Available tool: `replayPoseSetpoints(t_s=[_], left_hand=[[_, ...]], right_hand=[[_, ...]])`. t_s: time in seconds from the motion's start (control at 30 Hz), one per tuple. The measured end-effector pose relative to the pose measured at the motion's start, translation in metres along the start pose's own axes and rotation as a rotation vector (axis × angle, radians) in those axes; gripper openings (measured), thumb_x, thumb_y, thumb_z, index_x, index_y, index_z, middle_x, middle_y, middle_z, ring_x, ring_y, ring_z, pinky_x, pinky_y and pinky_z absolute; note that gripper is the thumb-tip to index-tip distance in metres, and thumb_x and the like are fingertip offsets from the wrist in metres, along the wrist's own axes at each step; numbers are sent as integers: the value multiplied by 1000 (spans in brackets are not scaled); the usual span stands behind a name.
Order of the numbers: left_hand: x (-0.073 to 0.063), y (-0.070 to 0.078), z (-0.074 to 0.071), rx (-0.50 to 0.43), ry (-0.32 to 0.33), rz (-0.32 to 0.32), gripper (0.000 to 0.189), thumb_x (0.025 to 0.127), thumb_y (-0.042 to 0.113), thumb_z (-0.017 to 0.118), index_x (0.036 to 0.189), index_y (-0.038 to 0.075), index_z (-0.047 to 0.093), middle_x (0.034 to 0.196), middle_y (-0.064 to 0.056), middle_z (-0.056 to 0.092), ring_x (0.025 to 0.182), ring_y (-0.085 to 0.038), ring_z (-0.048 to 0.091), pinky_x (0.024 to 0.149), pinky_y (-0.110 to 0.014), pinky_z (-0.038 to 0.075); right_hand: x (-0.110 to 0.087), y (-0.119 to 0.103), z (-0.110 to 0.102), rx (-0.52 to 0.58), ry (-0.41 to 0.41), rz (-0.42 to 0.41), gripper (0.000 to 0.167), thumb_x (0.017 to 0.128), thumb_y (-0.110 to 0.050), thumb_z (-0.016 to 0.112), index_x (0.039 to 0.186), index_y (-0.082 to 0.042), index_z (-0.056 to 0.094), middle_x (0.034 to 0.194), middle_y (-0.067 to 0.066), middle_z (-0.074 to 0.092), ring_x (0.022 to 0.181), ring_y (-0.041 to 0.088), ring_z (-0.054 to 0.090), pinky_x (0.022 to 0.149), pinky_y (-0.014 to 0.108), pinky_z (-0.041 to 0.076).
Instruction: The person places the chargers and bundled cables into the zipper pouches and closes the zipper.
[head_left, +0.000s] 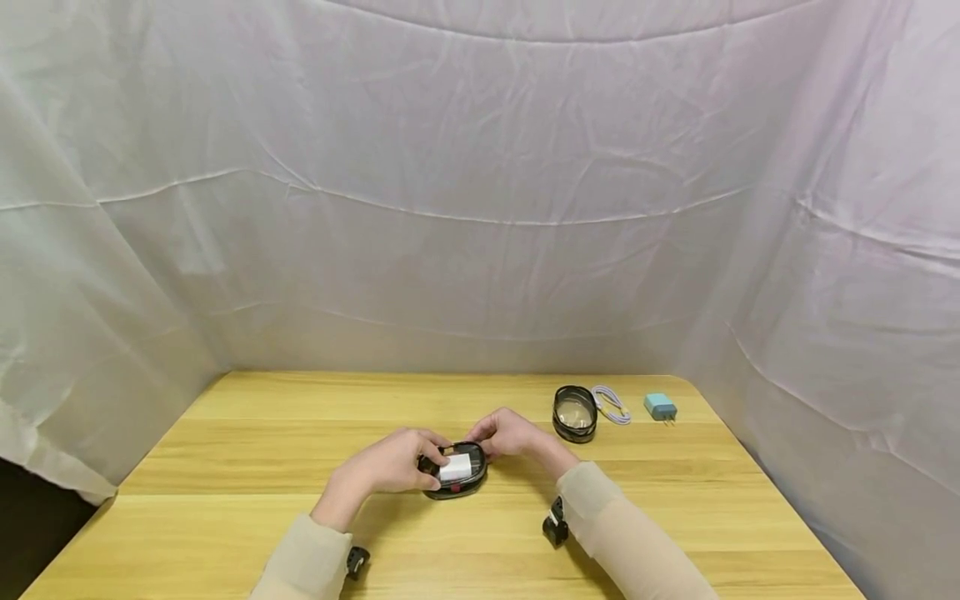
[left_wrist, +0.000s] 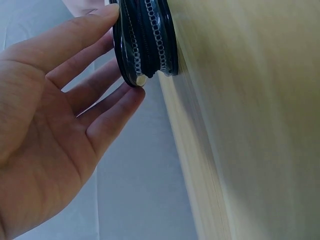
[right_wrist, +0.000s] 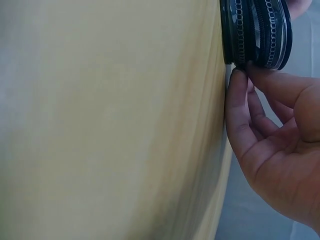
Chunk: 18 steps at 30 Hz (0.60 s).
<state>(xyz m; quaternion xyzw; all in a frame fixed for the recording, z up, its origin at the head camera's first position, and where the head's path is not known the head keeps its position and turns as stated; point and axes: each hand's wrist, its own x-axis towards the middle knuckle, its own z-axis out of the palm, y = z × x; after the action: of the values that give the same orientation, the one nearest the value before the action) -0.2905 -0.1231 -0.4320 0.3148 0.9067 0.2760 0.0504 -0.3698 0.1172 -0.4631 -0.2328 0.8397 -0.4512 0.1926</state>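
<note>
A small oval zip pouch [head_left: 473, 481] with a see-through top and black trim lies on the table, a white block [head_left: 455, 467] showing inside it. My left hand [head_left: 397, 462] holds the pouch from its left, thumb at the near rim and fingers over the top and far edge. From the other end, my right hand [head_left: 510, 433] pinches with thumb and forefinger at the zipper [right_wrist: 257, 30] on the pouch's side wall; the fingertips hide the zipper pull. Silvery chain-like trim runs along both sides of the zipper [left_wrist: 141, 37] in the left wrist view.
To the right on the wooden table [head_left: 225, 450] stands a round black-rimmed clear case [head_left: 575, 414]. Beside it lies a coiled pale-purple cable [head_left: 612, 406], and farther right a blue plug-in charger [head_left: 660, 407]. White cloth [head_left: 480, 208] hangs behind and at the sides.
</note>
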Motion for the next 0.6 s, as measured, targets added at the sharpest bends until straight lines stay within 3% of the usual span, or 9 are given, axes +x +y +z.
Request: replayPoseSetpoints(t_s=[0.13, 0.43, 0.6], left_hand=[[0, 1, 0, 9, -2, 2, 37, 80, 9, 86, 115, 1, 78, 140, -17, 64, 128, -42, 59, 109, -57, 47], [2, -1, 3, 89, -11, 85, 42, 81, 5, 85, 122, 2, 76, 135, -12, 68, 127, -37, 61, 108, -54, 49], [3, -1, 4, 84, -16, 62, 41, 83, 5, 83, 123, 2, 76, 135, -12, 67, 128, -38, 60, 109, -55, 48]], right_hand=[[-2, -1, 1, -40, 21, 15, 18, 91, 14, 67, 104, 5, 77, 88, 9, 76, 72, 12, 66, 69, 29, 62], [-2, 1, 5, -52, 40, 62, 15, 92, 13, 65, 98, 4, 75, 86, 4, 74, 68, 12, 62, 63, 25, 58], [-1, 0, 2, -81, 32, 51, 16, 93, 13, 63, 96, 3, 75, 85, 4, 73, 67, 11, 61, 63, 25, 57]])
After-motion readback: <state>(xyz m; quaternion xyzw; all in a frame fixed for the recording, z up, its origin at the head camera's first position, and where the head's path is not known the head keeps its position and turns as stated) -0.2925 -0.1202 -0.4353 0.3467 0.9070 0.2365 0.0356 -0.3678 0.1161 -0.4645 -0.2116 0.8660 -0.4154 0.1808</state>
